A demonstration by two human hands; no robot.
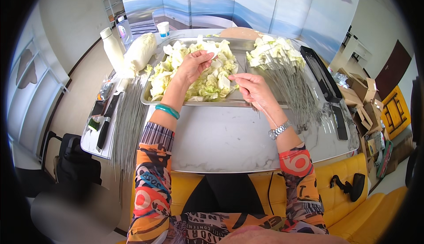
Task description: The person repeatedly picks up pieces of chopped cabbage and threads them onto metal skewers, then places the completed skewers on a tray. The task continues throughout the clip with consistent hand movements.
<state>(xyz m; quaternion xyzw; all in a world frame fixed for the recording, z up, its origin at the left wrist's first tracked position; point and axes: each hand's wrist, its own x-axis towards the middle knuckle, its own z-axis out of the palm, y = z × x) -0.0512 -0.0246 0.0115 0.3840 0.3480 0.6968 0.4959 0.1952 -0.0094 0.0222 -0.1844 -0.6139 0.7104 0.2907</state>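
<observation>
Between the thumb and fingers of my left hand (194, 66) is a pale piece of cabbage leaf (215, 50), above the tray. My right hand (254, 89) pinches a thin metal skewer (267, 114); its shaft runs back past the palm toward my wristwatch. Both hands are over a wide metal tray (198, 103), a little apart. Loose cut cabbage leaves (165, 73) are heaped in the tray's left and middle. At its right, cabbage pieces threaded on skewers (276, 52) lie with their bare shafts (296, 88) pointing toward me.
Left on the marble-patterned table (225, 138) lie a bundle of skewers (127, 121), a knife (105, 129), a whole cabbage (140, 52) and a white bottle (111, 47). A paper cup (163, 29) stands behind. At right are a long black box (321, 75) and a phone (339, 123).
</observation>
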